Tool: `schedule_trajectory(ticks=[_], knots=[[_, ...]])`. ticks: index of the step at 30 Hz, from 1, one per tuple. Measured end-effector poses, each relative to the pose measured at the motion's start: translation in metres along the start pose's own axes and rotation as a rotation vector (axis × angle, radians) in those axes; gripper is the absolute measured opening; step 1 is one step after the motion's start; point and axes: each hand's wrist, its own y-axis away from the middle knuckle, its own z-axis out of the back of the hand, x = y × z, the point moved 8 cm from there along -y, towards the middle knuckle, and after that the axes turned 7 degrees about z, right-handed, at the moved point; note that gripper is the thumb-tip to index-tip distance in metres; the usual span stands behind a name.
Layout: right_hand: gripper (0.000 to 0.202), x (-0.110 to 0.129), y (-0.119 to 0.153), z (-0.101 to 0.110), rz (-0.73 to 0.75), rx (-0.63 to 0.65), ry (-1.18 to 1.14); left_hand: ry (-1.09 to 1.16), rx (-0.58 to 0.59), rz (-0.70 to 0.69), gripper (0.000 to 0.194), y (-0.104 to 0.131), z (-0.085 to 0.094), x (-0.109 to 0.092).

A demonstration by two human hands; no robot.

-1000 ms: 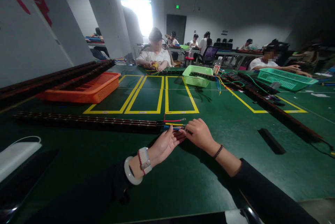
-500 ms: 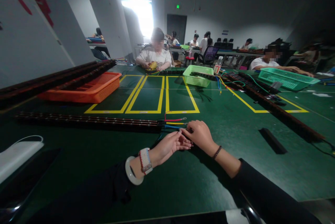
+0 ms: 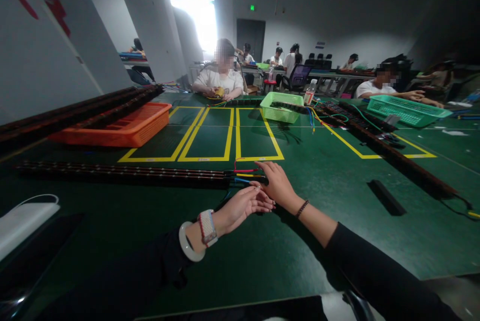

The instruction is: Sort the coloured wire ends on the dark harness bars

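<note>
The dark strips (image 3: 123,174) lie on the table (image 3: 330,261) roughly along its near edge, set back from it, with their wired ends toward the middle and their far ends toward the left edge. The right hand (image 3: 277,184) is over the wire tips, its grip wide between thumb and forefinger. The left hand (image 3: 243,207) is palm up, fingers loosely curled, its thumb close to the right thumb; I cannot tell whether its grip holds anything, as the fingers overlap in dim light.

The red wire (image 3: 245,170), yellow wire (image 3: 244,175) and blue wire (image 3: 242,180) run close together, so a finger meant for one could catch its neighbour. With the right hand covering their tips, the wrong end could be taken unnoticed. A sharp pull toward the near edge might strain the wires where they leave the strips, or swing the strips askew. Anything small between the hands could drop through those loose fingers.
</note>
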Motion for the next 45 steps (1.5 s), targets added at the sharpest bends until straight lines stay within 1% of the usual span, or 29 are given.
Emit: schedule_trajectory(ticks=[3, 6, 9, 12, 14, 16, 18, 24, 26, 29, 33, 35, 37, 41, 45], knots=[[0.044, -0.004, -0.001, -0.009, -0.015, 0.058, 0.013, 0.016, -0.007, 0.027, 0.025, -0.001, 0.001, 0.001], [0.037, -0.004, -0.002, -0.013, -0.02, 0.1, 0.009, 0.021, -0.036, 0.06, 0.028, 0.0, 0.001, 0.001], [0.023, -0.002, -0.004, -0.012, -0.014, 0.124, 0.007, 0.04, -0.062, 0.101, 0.031, 0.0, 0.002, 0.002], [0.009, 0.002, -0.006, -0.007, -0.003, 0.11, 0.036, 0.071, -0.067, 0.139, 0.038, 0.0, 0.003, 0.003], [0.005, 0.006, -0.006, -0.002, 0.027, 0.073, 0.07, 0.102, -0.06, 0.152, 0.043, -0.001, 0.004, 0.004], [0.008, 0.011, -0.006, 0.003, 0.066, 0.04, 0.104, 0.146, -0.05, 0.149, 0.046, -0.002, 0.004, 0.003], [0.01, 0.016, -0.005, 0.005, 0.107, 0.028, 0.136, 0.2, -0.056, 0.126, 0.044, -0.003, 0.005, 0.001], [0.023, 0.033, -0.002, 0.008, 0.238, 0.031, 0.228, 0.341, -0.159, -0.013, 0.025, -0.005, 0.013, -0.007], [0.025, 0.038, 0.0, 0.007, 0.288, 0.045, 0.282, 0.367, -0.147, -0.043, 0.022, -0.005, 0.012, -0.009], [0.025, 0.046, 0.003, 0.004, 0.394, 0.094, 0.356, 0.376, -0.109, -0.052, 0.022, -0.005, 0.01, -0.01], [0.026, 0.055, 0.006, 0.0, 0.548, 0.169, 0.359, 0.396, -0.143, -0.036, 0.016, -0.006, 0.017, -0.007], [0.027, 0.056, 0.005, 0.001, 0.565, 0.176, 0.334, 0.403, -0.163, -0.041, 0.013, -0.006, 0.02, -0.006], [0.028, 0.056, 0.003, 0.006, 0.556, 0.152, 0.304, 0.407, -0.167, -0.056, 0.012, -0.006, 0.021, -0.007], [0.031, 0.055, 0.001, 0.02, 0.551, 0.098, 0.275, 0.407, -0.155, -0.063, 0.013, -0.006, 0.019, -0.009], [0.032, 0.05, 0.002, 0.025, 0.543, 0.121, 0.309, 0.386, -0.153, -0.058, 0.017, -0.005, 0.015, -0.01]])
